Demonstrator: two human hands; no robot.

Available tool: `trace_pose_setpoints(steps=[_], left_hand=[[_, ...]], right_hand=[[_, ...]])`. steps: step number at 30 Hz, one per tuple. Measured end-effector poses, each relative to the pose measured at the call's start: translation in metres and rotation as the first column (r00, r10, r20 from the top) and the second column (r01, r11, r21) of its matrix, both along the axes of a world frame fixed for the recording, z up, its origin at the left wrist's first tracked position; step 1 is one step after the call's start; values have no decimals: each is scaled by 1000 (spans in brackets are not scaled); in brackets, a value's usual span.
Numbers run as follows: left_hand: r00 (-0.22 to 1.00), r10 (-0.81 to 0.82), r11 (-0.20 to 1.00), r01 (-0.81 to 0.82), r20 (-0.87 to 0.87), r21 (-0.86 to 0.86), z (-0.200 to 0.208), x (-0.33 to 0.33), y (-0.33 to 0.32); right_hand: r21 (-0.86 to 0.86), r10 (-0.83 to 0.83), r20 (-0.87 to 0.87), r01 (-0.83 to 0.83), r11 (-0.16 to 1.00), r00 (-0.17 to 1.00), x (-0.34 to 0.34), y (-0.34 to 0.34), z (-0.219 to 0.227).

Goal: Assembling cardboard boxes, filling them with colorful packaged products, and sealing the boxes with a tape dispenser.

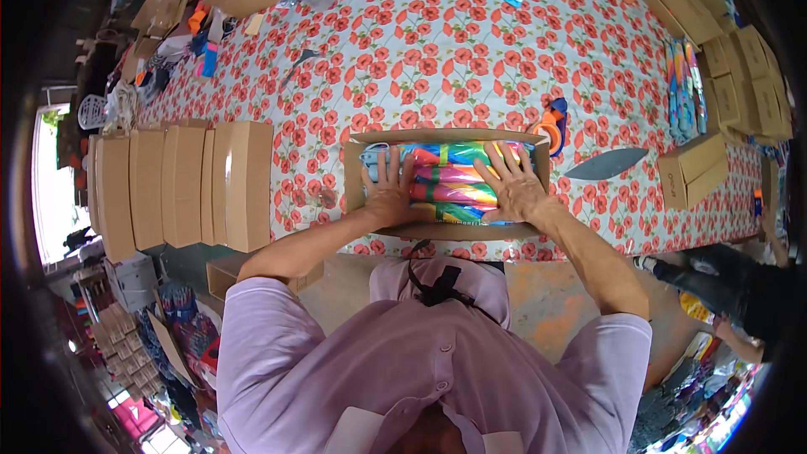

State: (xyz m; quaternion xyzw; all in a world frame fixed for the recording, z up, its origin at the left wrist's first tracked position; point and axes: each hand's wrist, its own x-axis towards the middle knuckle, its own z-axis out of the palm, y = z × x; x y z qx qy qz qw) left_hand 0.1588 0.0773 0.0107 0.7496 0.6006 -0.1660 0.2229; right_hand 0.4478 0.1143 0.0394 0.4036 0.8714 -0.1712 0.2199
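Observation:
An open cardboard box (454, 232) lies on the table in front of me. Packed side by side in it are long, shiny rainbow-coloured bundles (450, 175) in clear plastic, which look like folded umbrellas. My left hand (387, 193) rests with its fingers stretched over the left end of the bundles, next to a pale blue part. Over their right end my right hand (517, 189) lies flat with fingers spread. Both palms touch the contents, and neither hand grips anything. Parts of the bundles are hidden under my hands.
Upright cardboard boxes (189, 185) line the left. An orange and dark-blue item (551, 128) lies by the box's right corner, near a grey leaf-shaped piece (607, 164). An open carton (693, 172) and more colourful bundles (687, 88) are at right. Another person (740, 282) stands lower right.

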Motion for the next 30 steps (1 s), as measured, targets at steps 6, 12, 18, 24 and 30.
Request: trace_pose_setpoints(steps=[6,12,18,24,30], left_hand=[[998,-13,995,18,-53,95,7,7,8],[854,-73,985,-18,514,169,63,-124,23],[799,81,997,-66,596,-47,65,-136,15],[942,-313,947,298,125,121,-31,-96,21],[970,-192,981,189,147,34,6,-66,21]], right_hand=[[37,-24,-29,25,999,999,5,9,5],[181,-178,-653,379,908,737,53,-21,36],[-446,-640,-645,474,759,418,81,-21,-23],[86,-278,-456,353,932,845,42,-15,-45],[49,-300,-436,355,933,849,44,-24,-45]])
